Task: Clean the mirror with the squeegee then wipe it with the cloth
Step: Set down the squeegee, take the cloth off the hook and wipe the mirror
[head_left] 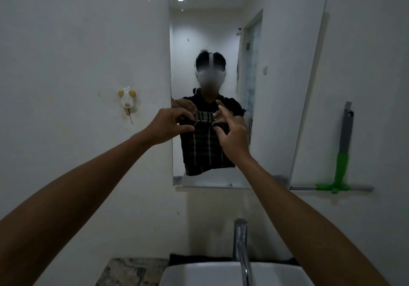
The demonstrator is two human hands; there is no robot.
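Note:
A dark checked cloth [204, 150] hangs in front of the lower part of the wall mirror [276, 64]. My left hand [170, 126] pinches its top left corner. My right hand [232, 137] grips the top right corner, index finger raised. The cloth hangs flat, its lower edge just above the mirror's bottom ledge. The squeegee [342, 170], grey handle with a green neck and a grey blade, leans upright against the wall to the right of the mirror, its blade resting on the ledge. The mirror reflects a person holding the cloth.
A chrome tap [240, 248] rises over a white basin [210, 274] at the bottom centre. A stone counter [130, 270] lies left of the basin. A small white and yellow hook [127, 101] sticks to the wall left of the mirror.

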